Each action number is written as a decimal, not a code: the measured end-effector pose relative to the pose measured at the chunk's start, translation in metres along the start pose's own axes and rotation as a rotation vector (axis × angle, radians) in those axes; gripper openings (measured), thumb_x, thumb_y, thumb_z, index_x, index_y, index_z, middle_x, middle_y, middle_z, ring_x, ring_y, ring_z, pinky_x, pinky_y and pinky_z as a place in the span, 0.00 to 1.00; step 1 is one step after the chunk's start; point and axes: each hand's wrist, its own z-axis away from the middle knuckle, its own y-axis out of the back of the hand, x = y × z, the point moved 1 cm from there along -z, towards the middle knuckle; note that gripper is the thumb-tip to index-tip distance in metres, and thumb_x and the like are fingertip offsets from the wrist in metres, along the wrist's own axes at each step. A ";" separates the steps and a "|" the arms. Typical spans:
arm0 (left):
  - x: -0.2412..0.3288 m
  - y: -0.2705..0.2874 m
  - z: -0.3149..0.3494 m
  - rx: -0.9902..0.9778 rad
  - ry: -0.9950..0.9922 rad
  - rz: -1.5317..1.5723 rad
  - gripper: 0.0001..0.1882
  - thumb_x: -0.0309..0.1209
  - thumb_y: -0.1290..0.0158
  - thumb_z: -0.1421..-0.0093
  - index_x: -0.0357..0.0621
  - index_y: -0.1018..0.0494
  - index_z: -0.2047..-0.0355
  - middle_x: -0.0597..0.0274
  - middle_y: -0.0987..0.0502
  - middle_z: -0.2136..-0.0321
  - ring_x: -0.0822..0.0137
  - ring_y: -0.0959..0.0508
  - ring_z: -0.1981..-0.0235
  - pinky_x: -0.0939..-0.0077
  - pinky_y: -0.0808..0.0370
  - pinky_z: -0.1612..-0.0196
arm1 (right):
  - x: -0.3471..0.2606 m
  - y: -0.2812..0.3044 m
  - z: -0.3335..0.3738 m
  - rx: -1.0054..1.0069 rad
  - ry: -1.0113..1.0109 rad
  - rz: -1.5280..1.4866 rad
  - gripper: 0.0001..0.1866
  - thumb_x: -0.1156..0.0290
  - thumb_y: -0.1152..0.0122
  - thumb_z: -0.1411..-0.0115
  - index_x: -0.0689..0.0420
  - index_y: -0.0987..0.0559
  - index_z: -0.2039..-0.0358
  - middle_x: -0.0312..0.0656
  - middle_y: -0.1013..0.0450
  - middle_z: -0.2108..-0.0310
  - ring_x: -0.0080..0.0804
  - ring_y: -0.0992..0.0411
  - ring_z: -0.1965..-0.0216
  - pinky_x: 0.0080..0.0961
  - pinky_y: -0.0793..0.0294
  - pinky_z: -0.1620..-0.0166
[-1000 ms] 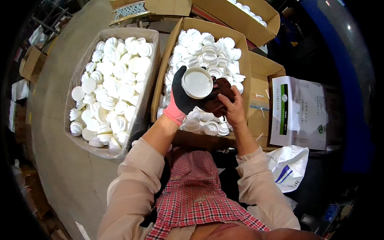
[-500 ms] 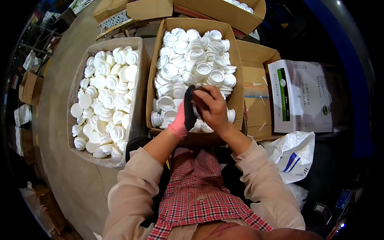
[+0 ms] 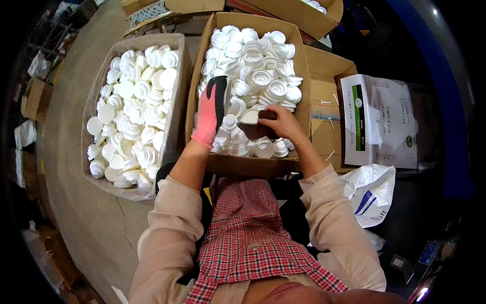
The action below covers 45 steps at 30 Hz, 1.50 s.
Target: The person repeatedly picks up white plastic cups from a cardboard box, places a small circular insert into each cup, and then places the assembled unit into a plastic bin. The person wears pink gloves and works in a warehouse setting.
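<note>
My left hand (image 3: 209, 110), in a pink and black glove, is over the left side of a cardboard box (image 3: 299, 161). Its fingers stretch away from me and nothing shows in them. The box is full of white plastic caps (image 3: 260, 79) with stepped round rims. My bare right hand (image 3: 281, 121) pinches a dark brown flat piece (image 3: 257, 131) between thumb and fingers, above the near part of the box. This piece looks like sandpaper or cloth; I cannot tell which. One white cap (image 3: 250, 117) shows right beside its upper edge.
On the left, a plastic-lined box (image 3: 90, 152) holds many white caps. To the right are an open carton (image 3: 324, 86) with several thin white pieces, a printed white carton sheet (image 3: 382, 121) and a white plastic bag (image 3: 372, 195). Another cardboard box (image 3: 283, 15) stands behind.
My hands were together over the box and have parted. The left moved left and away from me; the right moved slightly right, and the brown piece now shows clearly.
</note>
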 end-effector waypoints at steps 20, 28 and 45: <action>-0.003 0.021 -0.019 -0.024 0.365 0.268 0.28 0.42 0.50 0.34 0.33 0.36 0.42 0.50 0.24 0.51 0.57 0.24 0.50 0.68 0.30 0.47 | -0.008 -0.022 -0.021 -0.039 -0.134 -0.651 0.15 0.77 0.35 0.49 0.64 0.20 0.59 0.41 0.21 0.65 0.28 0.24 0.64 0.24 0.25 0.58; 0.013 -0.009 0.002 -0.412 0.360 1.004 0.24 0.36 0.59 0.30 0.40 0.40 0.36 0.60 0.29 0.45 0.69 0.30 0.45 0.75 0.37 0.41 | -0.055 -0.010 0.004 -0.159 -0.087 -0.857 0.14 0.77 0.34 0.46 0.63 0.21 0.58 0.38 0.22 0.64 0.24 0.25 0.63 0.22 0.26 0.57; 0.017 -0.025 0.015 -0.037 -0.174 0.159 0.33 0.25 0.36 0.50 0.35 0.40 0.46 0.51 0.23 0.55 0.61 0.21 0.55 0.70 0.25 0.52 | -0.057 0.009 0.025 0.263 0.522 -0.218 0.25 0.83 0.40 0.52 0.56 0.28 0.51 0.44 0.41 0.43 0.42 0.39 0.41 0.33 0.39 0.40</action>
